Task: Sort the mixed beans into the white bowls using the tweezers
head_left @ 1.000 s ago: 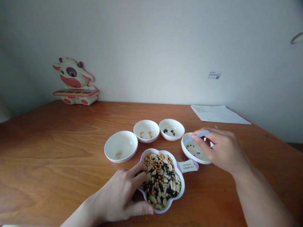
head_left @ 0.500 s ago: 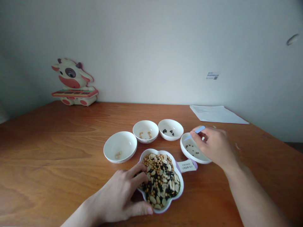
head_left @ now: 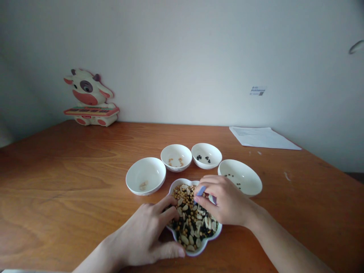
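Note:
A white flower-shaped dish stands near the table's front, filled with mixed peanuts, yellow beans and dark beans. My left hand grips its left side, with curled fingers over the rim and the thumb low outside. Pinched in my right hand are light-blue tweezers, slanting down at the dish's upper right part. My fingers hide the tips, so I cannot see whether they hold a bean. The dish's handle is mostly covered by that hand. Just behind its wrist stands a white bowl with a few small dark beans.
Three more white bowls curve behind the dish: the left bowl with pale peanut pieces, a middle bowl with yellow beans, another bowl with black beans. Papers lie at the back right. A cow toy keyboard sits back left.
My right hand has moved left and toward me with the tweezers, from over the right bowl to the flower-shaped dish. My left hand stays at the dish.

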{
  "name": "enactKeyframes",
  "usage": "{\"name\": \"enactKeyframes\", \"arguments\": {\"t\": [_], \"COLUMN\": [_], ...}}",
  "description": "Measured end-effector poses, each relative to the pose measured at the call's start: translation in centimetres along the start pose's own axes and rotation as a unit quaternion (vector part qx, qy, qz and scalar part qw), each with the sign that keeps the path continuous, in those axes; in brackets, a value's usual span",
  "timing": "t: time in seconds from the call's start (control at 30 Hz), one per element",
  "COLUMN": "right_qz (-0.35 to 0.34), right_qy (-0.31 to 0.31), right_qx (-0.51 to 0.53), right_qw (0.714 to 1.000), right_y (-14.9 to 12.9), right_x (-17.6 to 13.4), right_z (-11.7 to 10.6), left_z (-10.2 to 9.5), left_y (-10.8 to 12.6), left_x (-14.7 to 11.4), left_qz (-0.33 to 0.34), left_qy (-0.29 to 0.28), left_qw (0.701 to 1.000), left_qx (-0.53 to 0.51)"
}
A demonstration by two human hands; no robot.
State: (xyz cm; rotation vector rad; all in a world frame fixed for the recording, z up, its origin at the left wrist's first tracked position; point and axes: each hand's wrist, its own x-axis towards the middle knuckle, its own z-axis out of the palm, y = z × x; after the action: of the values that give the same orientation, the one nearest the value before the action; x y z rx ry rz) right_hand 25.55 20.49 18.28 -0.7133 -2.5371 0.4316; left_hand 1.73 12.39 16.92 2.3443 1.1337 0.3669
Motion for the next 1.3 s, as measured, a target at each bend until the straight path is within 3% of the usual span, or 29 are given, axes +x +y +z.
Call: {"name": "enactKeyframes", "arguments": {"t": [0.17, 0.33, 0.47, 0.63, 1.03, 1.3], "right_qz": [0.001, -0.038, -0.058, -0.042, -0.049, -0.037], "right_qy": [-0.020, 0.026, 0.027, 0.008, 0.042, 0.031], "right_qx": [-0.004, 0.044, 0.042, 0.041, 0.048, 0.029], "right_qw": [1.000, 0.998, 0.997, 0.998, 0.997, 0.998], "right_y": [0.32, 0.39, 0.33, 0.39, 0.40, 0.62], "right_x": [-0.17, 0.04, 0.18, -0.02, 0.13, 0.16], "right_z": [-0.30, -0.50, -0.12, 0.23, 0.17, 0.30], "left_z": [0.12, 0.25, 0.15, 0.18, 0.17, 0.20], "left_y": [-0.15, -0.26, -0.13, -0.04, -0.07, -0.18], "left_x": [0.02, -0.03, 0.00, -0.04, 0.05, 0.06], "left_qz": [-0.001, 0.007, 0.015, 0.011, 0.011, 0.007], "left_qy": [0.000, 0.010, 0.015, 0.009, 0.011, 0.006], "left_qw": [1.000, 1.000, 1.000, 1.000, 1.000, 1.000], "left_qx": [-0.008, -0.003, -0.003, -0.006, -0.001, -0.008]}}
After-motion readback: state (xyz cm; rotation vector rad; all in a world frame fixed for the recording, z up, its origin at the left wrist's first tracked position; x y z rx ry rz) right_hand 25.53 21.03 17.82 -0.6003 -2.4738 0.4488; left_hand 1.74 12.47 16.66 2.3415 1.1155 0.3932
